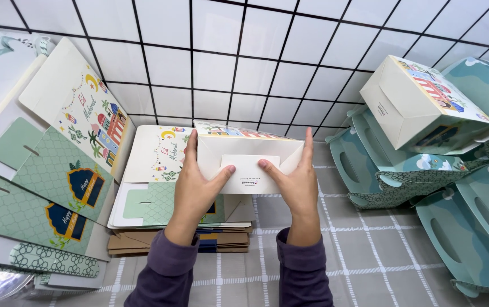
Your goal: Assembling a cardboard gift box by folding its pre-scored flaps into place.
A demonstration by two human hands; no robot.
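- Both thumbs are pressed flat onto the white bottom flap of a white cardboard gift box with a colourful printed side (249,162); the other fingers are stretched up along its two end walls.
- The left hand (194,187) is wrapped round the box's left end, thumb tip on the flap, fingers extended and closed against the card.
- The right hand (296,183) is set the same way on the right end, index finger straight up the edge, thumb meeting the flap from the other side.
- The box is held up off the surface, bottom turned towards the camera, over the middle of the grey-and-white checked tablecloth (369,250) and just in front of the back wall.
- Dark purple sleeves (304,276) are seen at both wrists.
- Directly under the left hand, a low stack of flat, unfolded box blanks in cream and pale green (153,193) is lying at the back of the cloth, on top of brown flat card.
- Along the left edge, more flat printed blanks (68,170) are fanned out, leaning towards the wall.
- At the right edge, teal folded boxes with cut-out handles (454,227) are piled up, and one assembled white box (420,102) is tipped on top of them.
- A white tiled wall with dark grout (244,62) is seen behind everything.
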